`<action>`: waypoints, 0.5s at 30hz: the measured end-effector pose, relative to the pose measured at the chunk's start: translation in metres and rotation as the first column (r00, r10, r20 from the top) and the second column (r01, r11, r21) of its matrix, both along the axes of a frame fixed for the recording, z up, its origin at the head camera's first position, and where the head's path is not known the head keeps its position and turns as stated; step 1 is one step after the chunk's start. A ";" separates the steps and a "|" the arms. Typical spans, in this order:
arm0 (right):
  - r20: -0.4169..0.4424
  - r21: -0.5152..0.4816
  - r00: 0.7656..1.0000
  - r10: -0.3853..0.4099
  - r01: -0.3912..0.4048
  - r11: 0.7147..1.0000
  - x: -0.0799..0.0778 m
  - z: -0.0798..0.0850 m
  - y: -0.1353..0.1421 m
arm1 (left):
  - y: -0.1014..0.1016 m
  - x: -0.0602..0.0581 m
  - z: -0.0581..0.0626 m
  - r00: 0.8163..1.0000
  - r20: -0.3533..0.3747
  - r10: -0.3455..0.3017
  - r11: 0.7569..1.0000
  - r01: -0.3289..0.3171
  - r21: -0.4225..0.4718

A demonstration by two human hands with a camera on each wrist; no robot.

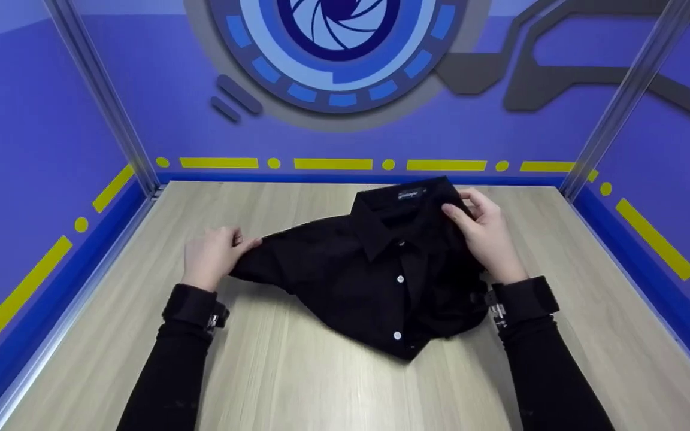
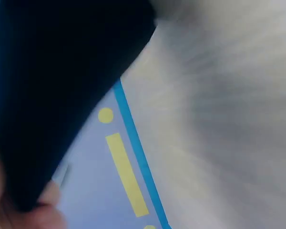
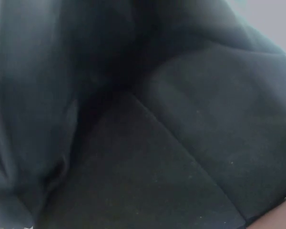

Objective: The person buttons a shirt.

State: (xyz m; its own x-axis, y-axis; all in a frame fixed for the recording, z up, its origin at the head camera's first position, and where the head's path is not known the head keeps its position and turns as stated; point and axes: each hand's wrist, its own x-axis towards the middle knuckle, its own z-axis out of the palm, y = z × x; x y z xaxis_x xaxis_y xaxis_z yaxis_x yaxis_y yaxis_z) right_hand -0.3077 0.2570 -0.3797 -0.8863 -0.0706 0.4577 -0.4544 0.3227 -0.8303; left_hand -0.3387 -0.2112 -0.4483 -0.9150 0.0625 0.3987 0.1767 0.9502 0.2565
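Note:
A black collared shirt [image 1: 345, 281] with white buttons hangs between both hands over the table, its collar toward the back and its lower part bunched. My left hand [image 1: 210, 257] pinches the end of a sleeve, stretching it out to the left. At the shoulder beside the collar, my right hand [image 1: 489, 233] grips the cloth, thumb on top. In the left wrist view the dark sleeve [image 2: 62, 86] runs down into the fingers [image 2: 45, 217]. Black fabric [image 3: 195, 124] with a seam fills most of the right wrist view, where only a sliver of the hand shows.
The light wood table [image 1: 249, 371] lies beneath the shirt. Blue and purple panels [image 1: 321, 143] with yellow markings enclose its back and sides, joined by metal posts [image 1: 105, 96] at the back corners. Both forearms wear black sleeves and wrist-camera straps [image 1: 524, 299].

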 end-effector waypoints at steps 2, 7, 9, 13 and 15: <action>-0.015 0.027 1.000 0.016 -0.016 1.000 -0.004 -0.006 -0.006 | 0.006 -0.001 -0.003 1.000 0.012 0.000 1.000 0.001 -0.013; -0.120 0.185 0.992 0.031 -0.008 0.983 -0.014 -0.026 -0.019 | 0.050 -0.007 0.002 0.987 0.005 -0.162 0.981 0.161 0.107; -0.169 0.243 0.984 0.052 -0.010 0.970 -0.014 -0.030 -0.025 | 0.078 -0.007 0.009 0.952 -0.036 -0.304 0.933 0.305 0.189; -0.245 0.332 0.961 0.129 -0.041 0.942 -0.008 -0.027 -0.037 | 0.135 0.000 0.024 0.837 -0.103 -0.537 0.788 0.542 0.293; -0.267 0.364 0.949 0.168 -0.062 0.929 -0.005 -0.025 -0.040 | 0.158 0.005 0.032 0.797 -0.120 -0.592 0.740 0.597 0.311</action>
State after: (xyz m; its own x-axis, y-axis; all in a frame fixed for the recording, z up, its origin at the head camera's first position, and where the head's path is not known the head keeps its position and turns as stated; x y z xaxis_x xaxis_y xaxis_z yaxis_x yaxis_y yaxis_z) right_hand -0.3129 0.2165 -0.4044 -0.6956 -0.3645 0.6191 -0.7076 0.4967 -0.5026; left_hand -0.3338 -0.0533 -0.4166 -0.7298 0.4605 0.5053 0.6833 0.5164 0.5162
